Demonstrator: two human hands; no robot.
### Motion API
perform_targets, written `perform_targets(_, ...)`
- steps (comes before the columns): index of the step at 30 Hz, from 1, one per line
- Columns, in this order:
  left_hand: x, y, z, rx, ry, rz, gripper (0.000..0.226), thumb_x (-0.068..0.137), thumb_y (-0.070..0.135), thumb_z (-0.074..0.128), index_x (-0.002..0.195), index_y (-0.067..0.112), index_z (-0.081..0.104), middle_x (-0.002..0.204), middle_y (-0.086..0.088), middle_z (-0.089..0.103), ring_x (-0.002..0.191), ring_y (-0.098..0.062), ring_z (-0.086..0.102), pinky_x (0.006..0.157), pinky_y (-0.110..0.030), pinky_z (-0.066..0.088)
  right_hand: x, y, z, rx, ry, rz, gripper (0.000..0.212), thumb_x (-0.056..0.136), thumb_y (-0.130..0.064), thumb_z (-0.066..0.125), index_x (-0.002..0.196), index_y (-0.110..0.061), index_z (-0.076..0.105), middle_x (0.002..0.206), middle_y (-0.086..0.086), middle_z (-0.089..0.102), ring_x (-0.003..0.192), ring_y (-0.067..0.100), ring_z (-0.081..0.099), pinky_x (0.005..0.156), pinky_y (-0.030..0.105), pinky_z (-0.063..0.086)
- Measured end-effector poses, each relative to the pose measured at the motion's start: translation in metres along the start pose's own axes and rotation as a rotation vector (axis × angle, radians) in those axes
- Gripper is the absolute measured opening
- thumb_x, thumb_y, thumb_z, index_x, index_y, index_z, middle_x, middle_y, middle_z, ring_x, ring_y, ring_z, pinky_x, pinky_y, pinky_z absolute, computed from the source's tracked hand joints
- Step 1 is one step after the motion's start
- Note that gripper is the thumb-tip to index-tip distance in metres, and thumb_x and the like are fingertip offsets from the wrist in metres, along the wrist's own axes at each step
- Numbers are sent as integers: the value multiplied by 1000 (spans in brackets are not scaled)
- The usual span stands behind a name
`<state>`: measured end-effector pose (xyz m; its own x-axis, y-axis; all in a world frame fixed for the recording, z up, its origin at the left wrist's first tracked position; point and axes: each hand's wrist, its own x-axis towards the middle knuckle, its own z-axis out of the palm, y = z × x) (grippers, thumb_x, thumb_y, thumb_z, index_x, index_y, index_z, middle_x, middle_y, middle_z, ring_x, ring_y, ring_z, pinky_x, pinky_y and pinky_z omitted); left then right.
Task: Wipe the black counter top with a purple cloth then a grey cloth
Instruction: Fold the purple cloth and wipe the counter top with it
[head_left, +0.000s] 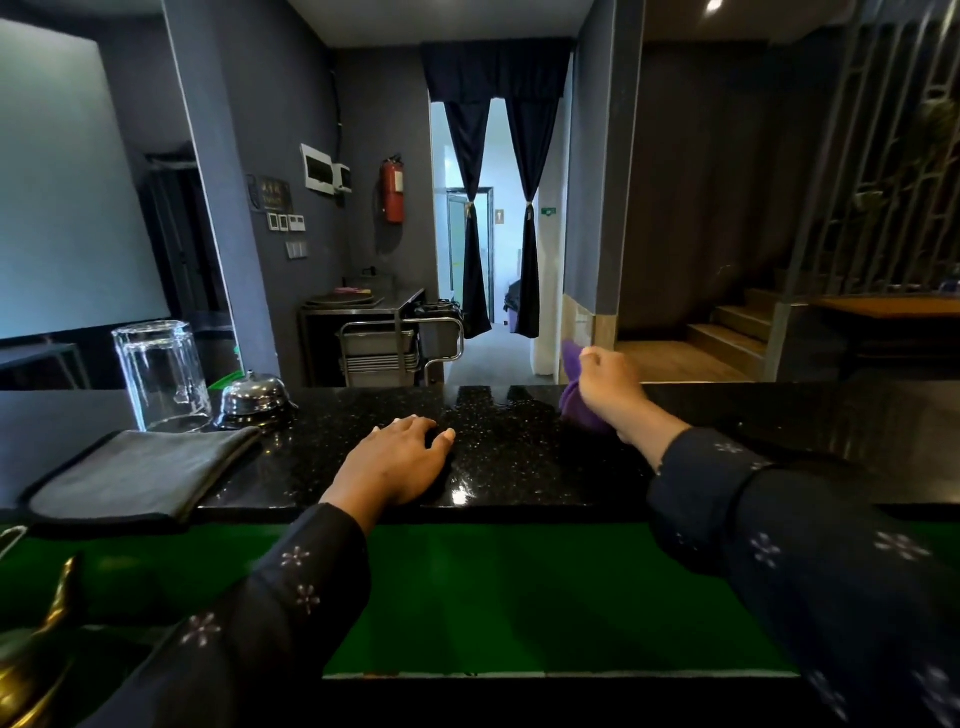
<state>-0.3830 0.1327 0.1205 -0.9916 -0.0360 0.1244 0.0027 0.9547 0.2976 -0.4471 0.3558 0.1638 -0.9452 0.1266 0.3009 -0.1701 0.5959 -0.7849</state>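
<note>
Closest to me, below the counter's near edge, runs a green shelf (519, 597), and both dark flowered sleeves reach up over it. The black counter top (509, 457) is the thing to judge everything from: a long speckled slab lying left to right across the room.

On its near half, about the middle of its length, the left hand (400, 462) lies palm down, fingers spread and flat on the stone, gripping nothing; it looks like a brace. Off toward the left end, overhanging the near edge, the grey cloth (140, 475) sits folded and untouched, its long side slanting back toward a glass (158, 376) turned upside down and a small metal bell (254, 397) behind it.

Farther back and right of the middle, the right hand (610, 387) is closed in a fist around the purple cloth (576, 400), bunched, one corner poking up above the knuckles and the lower wad touching or nearly touching the counter's far edge.

So the wiping hand stands at the far right, and the bare run of counter stretches leftward and nearward from it. I'd guess the purple pass is under way, and the sweep should follow the slab's length. The grey cloth lies nearer the left hand.
</note>
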Motion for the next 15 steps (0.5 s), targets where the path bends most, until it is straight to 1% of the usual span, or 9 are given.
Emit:
perform_targets(3, 1, -1, 1, -20, 11, 11, 53, 100, 45, 25, 145, 19, 33, 154, -5, 31, 143, -21, 25, 118, -42, 10, 4, -19, 35, -161, -267, -184, 39, 105, -27, 24, 93, -10, 56, 96, 15, 53, 92, 26, 51, 71, 31, 35)
perform_targets(4, 3, -1, 1, -25, 15, 12, 52, 100, 43, 25, 145, 19, 33, 154, -5, 30, 143, -21, 24, 118, -41, 10, 3, -26, 48, -224, -382, -226, 44, 105, -33, 22, 100, -10, 60, 105, 18, 55, 102, 28, 53, 79, 32, 37)
perform_targets(5, 4, -2, 2, -30, 17, 9, 51, 100, 41, 24, 145, 18, 32, 154, -6, 31, 143, -21, 24, 118, -41, 11, 1, -31, 60, -309, -487, -255, 51, 104, -39, 19, 118, -12, 60, 123, 19, 55, 118, 30, 50, 92, 35, 36)
perform_targets(6, 5, -2, 2, -39, 20, 3, 50, 101, 40, 24, 145, 18, 32, 153, -6, 32, 143, -22, 25, 117, -41, 11, -1, -35, 73, -426, -574, -278, 55, 103, -44, 15, 139, -18, 48, 144, 17, 44, 135, 31, 37, 106, 41, 29)
perform_targets(7, 6, -3, 2, -49, 21, -5, 50, 101, 39, 24, 145, 17, 31, 152, -7, 33, 142, -23, 27, 117, -41, 12, -2, -36, 84, -558, -641, -303, 54, 103, -46, 12, 150, -26, 30, 158, 11, 25, 145, 31, 20, 114, 49, 15)
perform_targets(8, 7, -4, 2, -56, 19, -11, 50, 101, 38, 24, 146, 17, 31, 152, -8, 34, 142, -23, 28, 117, -41, 13, -2, -36, 92, -660, -682, -320, 53, 102, -47, 9, 152, -33, 15, 162, 6, 10, 148, 32, 5, 114, 58, 3)
perform_targets(9, 8, -4, 3, -53, 13, -12, 50, 101, 38, 24, 146, 17, 30, 152, -8, 33, 142, -23, 27, 117, -41, 12, 0, -34, 97, -710, -704, -316, 52, 101, -49, 7, 152, -38, 8, 163, 3, 1, 149, 31, -4, 112, 63, -4)
perform_targets(12, 11, -7, 3, -4, -29, -13, 53, 101, 40, 22, 148, 17, 25, 157, -7, 23, 145, -22, 19, 118, -41, 8, 8, -25, 97, -714, -710, -283, 52, 99, -54, 4, 150, -44, 5, 163, -3, -4, 148, 29, -8, 109, 68, -9)
perform_targets(15, 9, -8, 3, 14, -56, -8, 55, 101, 43, 21, 149, 18, 22, 159, -5, 16, 147, -20, 12, 118, -39, 4, 22, -3, 72, -753, -645, -216, 53, 97, -58, 2, 149, -49, 4, 162, -9, -6, 148, 30, -9, 106, 73, -11)
